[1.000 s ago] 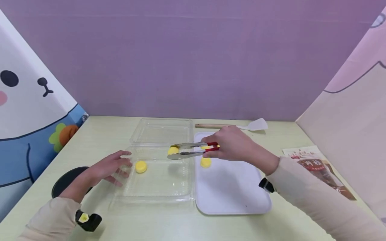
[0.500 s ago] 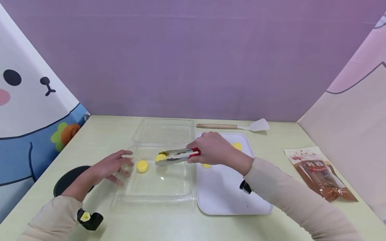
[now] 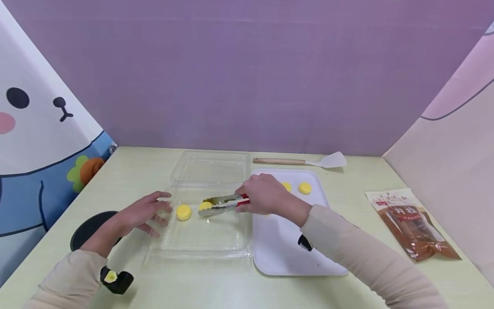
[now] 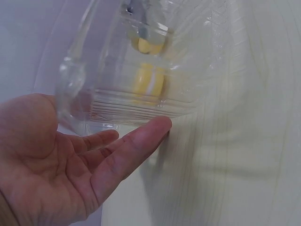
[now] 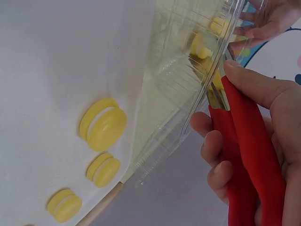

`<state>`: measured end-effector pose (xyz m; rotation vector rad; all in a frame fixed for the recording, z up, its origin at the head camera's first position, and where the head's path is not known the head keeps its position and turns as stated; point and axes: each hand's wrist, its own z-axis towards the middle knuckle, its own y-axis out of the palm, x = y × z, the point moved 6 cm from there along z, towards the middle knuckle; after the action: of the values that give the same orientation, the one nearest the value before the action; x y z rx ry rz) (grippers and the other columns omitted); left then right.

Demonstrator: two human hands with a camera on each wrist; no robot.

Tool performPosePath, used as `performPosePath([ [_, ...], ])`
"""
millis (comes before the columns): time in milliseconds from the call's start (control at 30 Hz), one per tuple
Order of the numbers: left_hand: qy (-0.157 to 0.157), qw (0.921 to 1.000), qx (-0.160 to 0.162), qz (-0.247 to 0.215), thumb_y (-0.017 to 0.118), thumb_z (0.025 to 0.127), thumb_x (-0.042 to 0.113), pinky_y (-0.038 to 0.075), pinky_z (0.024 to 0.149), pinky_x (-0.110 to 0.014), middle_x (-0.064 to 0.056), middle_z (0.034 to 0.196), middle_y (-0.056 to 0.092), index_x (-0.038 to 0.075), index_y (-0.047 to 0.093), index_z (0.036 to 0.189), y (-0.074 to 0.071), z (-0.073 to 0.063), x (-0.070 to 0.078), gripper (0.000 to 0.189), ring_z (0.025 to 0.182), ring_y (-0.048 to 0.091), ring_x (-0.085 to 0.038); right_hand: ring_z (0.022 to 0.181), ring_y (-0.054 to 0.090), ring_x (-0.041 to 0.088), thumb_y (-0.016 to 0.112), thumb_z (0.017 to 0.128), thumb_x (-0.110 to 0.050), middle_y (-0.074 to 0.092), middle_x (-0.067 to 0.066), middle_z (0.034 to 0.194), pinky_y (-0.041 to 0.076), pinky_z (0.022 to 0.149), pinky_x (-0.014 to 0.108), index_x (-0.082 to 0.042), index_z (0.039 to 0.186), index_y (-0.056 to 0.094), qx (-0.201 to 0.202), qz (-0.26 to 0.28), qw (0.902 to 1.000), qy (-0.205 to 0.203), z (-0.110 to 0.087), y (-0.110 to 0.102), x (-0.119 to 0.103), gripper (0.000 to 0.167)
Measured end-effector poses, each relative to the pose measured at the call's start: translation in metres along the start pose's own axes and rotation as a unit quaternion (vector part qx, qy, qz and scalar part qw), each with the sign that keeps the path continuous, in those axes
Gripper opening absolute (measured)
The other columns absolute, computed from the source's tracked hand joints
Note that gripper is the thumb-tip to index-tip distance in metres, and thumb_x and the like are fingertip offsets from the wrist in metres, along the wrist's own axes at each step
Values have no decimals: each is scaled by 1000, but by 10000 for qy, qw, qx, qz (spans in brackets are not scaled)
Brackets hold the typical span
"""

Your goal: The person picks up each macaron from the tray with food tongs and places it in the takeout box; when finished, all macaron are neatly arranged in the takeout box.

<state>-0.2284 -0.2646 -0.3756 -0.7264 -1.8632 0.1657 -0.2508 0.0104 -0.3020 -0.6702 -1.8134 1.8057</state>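
Right hand (image 3: pixel 266 195) grips red-handled metal tongs (image 3: pixel 220 210); round yellow macaron with white middle (image 3: pixel 205 205) lies between tips, low inside clear plastic box (image 3: pixel 208 240), beside second yellow macaron (image 3: pixel 183 212). Left hand (image 3: pixel 143 213) empty, fingers apart, at box's left wall; contact unclear. Best seat macaron flat, then ease tips apart gently.

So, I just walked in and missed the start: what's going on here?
A person's right hand grips red-handled tongs, with a yellow cake between their tips, inside an open clear box. Another cake sits next to it in the box, and at least three more cakes are on the white tray. The left hand, fingers spread, is at the box's left side; whether it touches is hard to tell.
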Motion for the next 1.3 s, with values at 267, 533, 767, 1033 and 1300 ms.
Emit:
performPosePath([
  [267, 5, 10000, 3, -16, 39, 110, 27, 61, 73, -41, -31, 138, 48, -5, 19, 155, 1, 1, 2, 59, 98, 64, -25, 60, 49, 11, 77, 88, -46, 50, -11, 61, 38, 53, 27, -21, 76, 64, -4, 147, 9998, 126, -2, 2, 4, 30],
  [533, 79, 10000, -31, -11, 40, 110, 27, 62, 74, -41, -32, 139, 47, -5, 20, 155, 2, 1, 2, 59, 98, 64, -26, 65, 53, 10, 76, 88, -50, 58, -12, 69, 44, 58, 29, -19, 116, 74, -6, 483, 9982, 342, -13, -2, 12, 42],
  [767, 26, 10000, -11, -31, 42, 109, 27, 62, 74, -42, -31, 139, 48, -3, 21, 155, 3, 3, 0, 59, 98, 64, -26, 70, 58, 9, 75, 87, -55, 67, -8, 80, 49, 63, 30, -18, 131, 70, 140, 591, 9972, 445, -27, -10, 25, 58],
  [1033, 48, 10000, -26, -47, 42, 109, 28, 62, 74, -42, -31, 138, 49, -4, 20, 155, 2, 3, 0, 61, 99, 65, -26, 63, 53, 8, 78, 85, -53, 67, -8, 83, 47, 59, 29, -17, 129, 71, 418, 608, 9963, 445, -47, -20, 40, 57],
  [1300, 71, 10000, -46, 31, 39, 110, 29, 62, 75, -41, -33, 139, 47, -6, 18, 155, 1, 1, 0, 61, 101, 65, -27, 60, 47, 7, 78, 85, -51, 59, -10, 73, 41, 56, 27, -14, 128, 71, 566, 804, 9931, 633, -66, -20, 57, 57],
])
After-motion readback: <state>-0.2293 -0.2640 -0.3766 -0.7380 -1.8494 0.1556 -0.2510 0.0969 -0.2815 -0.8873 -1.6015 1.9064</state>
